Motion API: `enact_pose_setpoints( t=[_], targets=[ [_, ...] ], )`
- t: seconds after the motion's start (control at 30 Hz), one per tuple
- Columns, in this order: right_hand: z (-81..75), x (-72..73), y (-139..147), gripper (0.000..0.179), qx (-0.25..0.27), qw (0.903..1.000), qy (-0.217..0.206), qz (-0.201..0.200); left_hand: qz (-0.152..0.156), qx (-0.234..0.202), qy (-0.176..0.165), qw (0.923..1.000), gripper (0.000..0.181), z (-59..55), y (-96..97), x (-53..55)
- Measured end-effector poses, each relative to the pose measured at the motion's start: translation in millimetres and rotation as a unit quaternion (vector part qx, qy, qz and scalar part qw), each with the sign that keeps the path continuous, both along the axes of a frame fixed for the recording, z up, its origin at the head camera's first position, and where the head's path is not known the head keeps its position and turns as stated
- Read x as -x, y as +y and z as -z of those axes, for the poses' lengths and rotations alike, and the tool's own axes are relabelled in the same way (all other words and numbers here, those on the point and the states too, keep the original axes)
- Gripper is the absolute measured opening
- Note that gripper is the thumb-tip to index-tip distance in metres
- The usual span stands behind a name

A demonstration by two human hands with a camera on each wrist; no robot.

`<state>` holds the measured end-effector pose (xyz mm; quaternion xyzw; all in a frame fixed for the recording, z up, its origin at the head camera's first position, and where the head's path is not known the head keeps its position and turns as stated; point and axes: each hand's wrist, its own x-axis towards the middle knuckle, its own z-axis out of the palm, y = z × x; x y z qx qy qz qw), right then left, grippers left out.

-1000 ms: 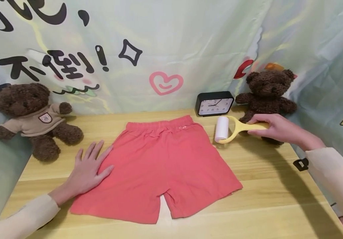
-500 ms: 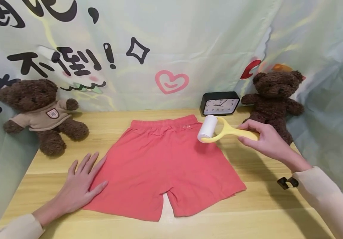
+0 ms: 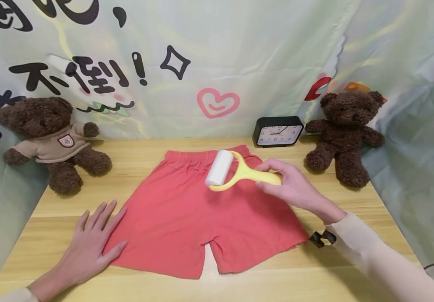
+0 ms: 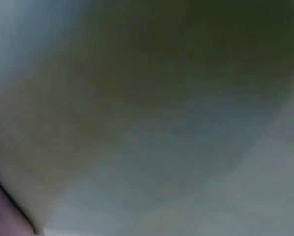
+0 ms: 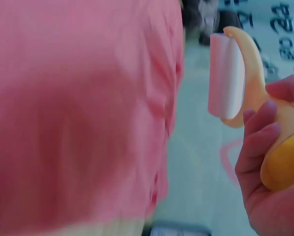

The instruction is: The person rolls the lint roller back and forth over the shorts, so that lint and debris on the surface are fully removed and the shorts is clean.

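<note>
Right hand (image 3: 288,184) curled firmly round its handle, I see the yellow-handled roller (image 3: 220,168) held over the red shorts (image 3: 171,222), spread on the wooden table (image 3: 43,235). My view shows the left hand (image 3: 90,245), fingers extended, resting at their edge. Behind are two brown bears (image 3: 347,130), a black clock (image 3: 279,133) and a pale printed cloth (image 3: 277,50).

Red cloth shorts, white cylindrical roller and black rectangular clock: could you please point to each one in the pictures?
Red cloth shorts (image 3: 200,212): head view, on the central fabric.
White cylindrical roller (image 3: 220,168): head view, middle of its side.
Black rectangular clock (image 3: 279,134): head view, on its dial.
</note>
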<state>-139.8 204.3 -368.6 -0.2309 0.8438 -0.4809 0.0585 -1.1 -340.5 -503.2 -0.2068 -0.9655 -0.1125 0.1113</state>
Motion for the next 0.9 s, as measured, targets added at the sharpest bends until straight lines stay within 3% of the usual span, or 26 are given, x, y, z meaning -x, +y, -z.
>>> enact_pose_setpoints(
  t=[0.13, 0.3, 0.6, 0.9],
  targets=[
    [4.4, -3.9, -38.2, 0.024, 0.010, 0.9995, -0.020, -0.024, -0.007, 0.004, 0.005, 1.0000, 0.091, 0.3, -3.0, -4.8],
    [11.9, -5.8, -86.5, 0.025, -0.008, 0.9978, -0.009, -0.065, -0.010, 0.005, 0.005, 0.9999, 0.091, 0.3, -3.2, -7.3],
    [31.3, -13.0, -169.1, 0.026, -0.049, 0.9936, -0.008, -0.101, -0.013, 0.014, 0.005, 0.9998, 0.092, 1.0, 0.6, -6.6],
    [39.3, -13.7, -219.1, 0.025, -0.077, 0.9876, -0.002, -0.136, -0.012, 0.017, 0.013, 0.9997, 0.086, 1.9, -2.0, -9.4]
  ],
)
